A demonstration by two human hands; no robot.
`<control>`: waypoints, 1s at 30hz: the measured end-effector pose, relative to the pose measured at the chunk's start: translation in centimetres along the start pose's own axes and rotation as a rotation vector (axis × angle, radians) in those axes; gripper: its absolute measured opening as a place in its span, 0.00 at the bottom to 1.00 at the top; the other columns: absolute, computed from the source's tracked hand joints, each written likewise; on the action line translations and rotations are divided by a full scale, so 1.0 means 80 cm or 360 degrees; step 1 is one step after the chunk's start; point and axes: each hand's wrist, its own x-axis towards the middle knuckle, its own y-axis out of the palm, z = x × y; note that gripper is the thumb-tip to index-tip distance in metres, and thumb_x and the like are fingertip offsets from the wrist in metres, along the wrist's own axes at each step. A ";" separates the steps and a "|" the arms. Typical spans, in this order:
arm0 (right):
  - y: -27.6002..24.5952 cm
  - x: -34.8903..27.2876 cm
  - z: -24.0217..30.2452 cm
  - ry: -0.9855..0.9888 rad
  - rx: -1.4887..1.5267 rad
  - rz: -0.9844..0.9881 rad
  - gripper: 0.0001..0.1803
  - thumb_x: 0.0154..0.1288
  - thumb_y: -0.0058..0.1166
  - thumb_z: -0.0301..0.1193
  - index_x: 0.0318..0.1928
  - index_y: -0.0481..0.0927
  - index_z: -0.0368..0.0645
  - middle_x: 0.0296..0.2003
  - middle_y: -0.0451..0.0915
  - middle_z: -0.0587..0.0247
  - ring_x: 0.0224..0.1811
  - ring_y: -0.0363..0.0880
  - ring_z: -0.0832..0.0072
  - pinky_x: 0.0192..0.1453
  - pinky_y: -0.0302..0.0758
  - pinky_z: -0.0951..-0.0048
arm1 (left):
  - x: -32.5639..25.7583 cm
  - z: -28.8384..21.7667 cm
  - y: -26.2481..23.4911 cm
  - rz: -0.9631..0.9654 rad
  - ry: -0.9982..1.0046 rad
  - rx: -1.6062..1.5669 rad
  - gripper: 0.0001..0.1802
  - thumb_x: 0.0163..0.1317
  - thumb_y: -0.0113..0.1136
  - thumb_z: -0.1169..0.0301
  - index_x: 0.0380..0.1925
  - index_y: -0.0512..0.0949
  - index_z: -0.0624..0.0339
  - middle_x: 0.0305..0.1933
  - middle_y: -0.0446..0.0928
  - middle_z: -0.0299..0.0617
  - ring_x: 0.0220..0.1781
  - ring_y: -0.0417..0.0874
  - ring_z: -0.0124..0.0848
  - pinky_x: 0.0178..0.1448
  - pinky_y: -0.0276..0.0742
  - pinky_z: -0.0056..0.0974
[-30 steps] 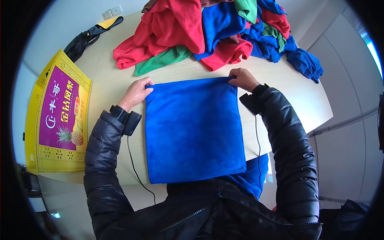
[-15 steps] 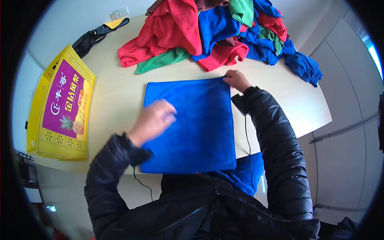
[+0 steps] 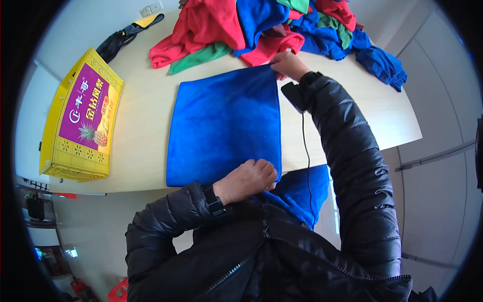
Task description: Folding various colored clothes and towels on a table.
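A blue cloth towel (image 3: 224, 126) lies spread in a near-square on the table in front of me. My right hand (image 3: 289, 66) pinches its far right corner, which looks slightly raised. At the near right corner, by the table's front edge, my left hand (image 3: 247, 180) is closed with curled fingers on the towel's edge; its fingertips are partly hidden. Another piece of blue cloth (image 3: 304, 194) hangs below the table edge at my lap.
Red, blue, green and brown cloths form a heap (image 3: 211, 30) at the far side of the table (image 3: 352, 121). A yellow plastic crate (image 3: 75, 163) with a purple panel stands at the left. Behind it lies a black and yellow item (image 3: 118, 44). A cable (image 3: 308, 151) hangs from my right wrist.
My left hand has moved from above the towel's left part to its near right corner and closed there. The right hand keeps its pinch, and the far right corner has shifted away from me.
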 end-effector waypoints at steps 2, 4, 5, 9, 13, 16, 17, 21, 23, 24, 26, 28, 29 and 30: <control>-0.004 -0.005 -0.001 0.0018 -0.0024 0.0030 0.09 0.60 0.55 0.24 0.40 0.83 0.35 0.25 0.82 0.58 0.21 0.84 0.69 0.25 0.82 0.70 | 0.000 0.003 0.003 -0.0041 -0.0003 0.0048 0.20 0.50 0.71 0.65 0.40 0.76 0.61 0.38 0.74 0.43 0.41 0.78 0.38 0.39 0.74 0.37; 0.000 -0.010 0.000 0.0115 -0.0025 0.0104 0.10 0.61 0.56 0.25 0.42 0.83 0.36 0.25 0.82 0.60 0.22 0.84 0.72 0.24 0.81 0.73 | -0.003 0.000 0.001 -0.0108 -0.0176 -0.0191 0.14 0.53 0.67 0.69 0.38 0.77 0.62 0.36 0.76 0.44 0.39 0.80 0.39 0.40 0.76 0.37; 0.001 -0.010 0.002 0.0165 -0.0024 0.0143 0.10 0.62 0.56 0.25 0.43 0.83 0.36 0.25 0.83 0.61 0.22 0.84 0.73 0.24 0.81 0.74 | -0.005 0.000 0.000 -0.0142 -0.0264 -0.0314 0.11 0.55 0.66 0.71 0.36 0.78 0.63 0.35 0.77 0.45 0.37 0.81 0.40 0.40 0.77 0.37; 0.002 -0.006 0.010 0.0176 -0.0115 0.0071 0.09 0.61 0.56 0.26 0.41 0.83 0.36 0.25 0.83 0.61 0.23 0.85 0.73 0.26 0.82 0.73 | -0.018 0.007 -0.007 -0.0425 -0.0766 -0.1036 0.05 0.58 0.61 0.76 0.34 0.81 0.65 0.33 0.79 0.45 0.35 0.82 0.35 0.42 0.78 0.35; 0.007 0.015 0.017 -0.0044 -0.0616 0.0113 0.09 0.62 0.57 0.27 0.41 0.82 0.37 0.26 0.83 0.61 0.26 0.85 0.72 0.29 0.84 0.72 | -0.046 0.035 -0.038 -0.0562 -0.0981 -0.1469 0.09 0.64 0.59 0.71 0.38 0.83 0.64 0.34 0.82 0.44 0.36 0.83 0.29 0.41 0.78 0.33; 0.013 0.024 0.047 -0.0216 -0.0428 0.0145 0.10 0.62 0.58 0.28 0.42 0.82 0.38 0.27 0.84 0.61 0.27 0.86 0.72 0.31 0.84 0.72 | -0.086 0.061 -0.093 -0.0762 -0.1393 -0.1742 0.11 0.65 0.58 0.73 0.45 0.82 0.65 0.36 0.80 0.35 0.37 0.79 0.22 0.41 0.75 0.30; 0.016 0.024 0.057 -0.0296 -0.0331 0.0167 0.10 0.62 0.59 0.29 0.42 0.81 0.38 0.27 0.84 0.61 0.27 0.86 0.72 0.31 0.84 0.71 | -0.101 0.061 -0.116 -0.1010 -0.1412 -0.1740 0.11 0.66 0.57 0.74 0.46 0.81 0.64 0.37 0.80 0.32 0.37 0.78 0.21 0.41 0.74 0.30; 0.012 0.012 0.083 -0.0133 0.0905 0.0160 0.09 0.63 0.59 0.29 0.41 0.81 0.37 0.27 0.83 0.62 0.27 0.86 0.72 0.30 0.83 0.72 | -0.133 0.030 -0.169 -0.1456 -0.1226 -0.1434 0.10 0.66 0.54 0.78 0.45 0.79 0.66 0.38 0.79 0.34 0.38 0.78 0.22 0.40 0.74 0.31; 0.009 0.015 0.041 -0.0049 0.0576 0.0197 0.08 0.63 0.58 0.28 0.40 0.81 0.37 0.27 0.83 0.62 0.27 0.86 0.72 0.30 0.83 0.72 | -0.124 0.009 -0.172 -0.1322 -0.1046 -0.1158 0.08 0.65 0.53 0.80 0.42 0.79 0.66 0.38 0.80 0.37 0.38 0.79 0.24 0.40 0.74 0.32; 0.007 0.017 0.015 0.0026 0.0244 0.0213 0.07 0.64 0.57 0.27 0.40 0.80 0.36 0.28 0.83 0.61 0.27 0.86 0.72 0.30 0.82 0.72 | -0.113 0.009 -0.155 -0.1139 -0.0887 -0.1064 0.08 0.62 0.54 0.80 0.40 0.79 0.66 0.38 0.80 0.41 0.39 0.80 0.29 0.42 0.75 0.34; 0.022 0.011 -0.026 0.0035 -0.0151 0.0169 0.06 0.60 0.54 0.24 0.35 0.82 0.35 0.24 0.83 0.56 0.23 0.86 0.67 0.26 0.82 0.68 | -0.096 0.011 -0.091 -0.0872 -0.0734 -0.1027 0.08 0.57 0.56 0.81 0.37 0.79 0.65 0.38 0.81 0.45 0.38 0.82 0.37 0.43 0.77 0.37; 0.033 0.007 -0.054 0.0071 -0.0282 0.0144 0.07 0.58 0.54 0.24 0.36 0.82 0.36 0.26 0.83 0.54 0.24 0.86 0.66 0.27 0.82 0.67 | -0.086 0.005 -0.045 -0.0784 -0.0720 -0.1096 0.08 0.56 0.57 0.82 0.36 0.79 0.64 0.37 0.80 0.47 0.37 0.83 0.41 0.42 0.78 0.38; 0.037 0.006 -0.064 0.0097 -0.0401 0.0113 0.08 0.57 0.54 0.25 0.36 0.82 0.37 0.29 0.84 0.53 0.26 0.86 0.64 0.29 0.82 0.66 | -0.083 0.003 -0.030 -0.0659 -0.0728 -0.1038 0.07 0.55 0.58 0.81 0.35 0.79 0.64 0.36 0.80 0.46 0.37 0.82 0.43 0.41 0.78 0.40; 0.039 0.005 -0.074 0.0111 -0.0415 0.0112 0.08 0.57 0.54 0.25 0.36 0.82 0.37 0.29 0.84 0.53 0.26 0.86 0.64 0.29 0.82 0.66 | -0.078 0.004 -0.018 -0.0530 -0.0722 -0.0987 0.07 0.55 0.59 0.81 0.34 0.79 0.63 0.35 0.79 0.45 0.36 0.82 0.44 0.40 0.79 0.41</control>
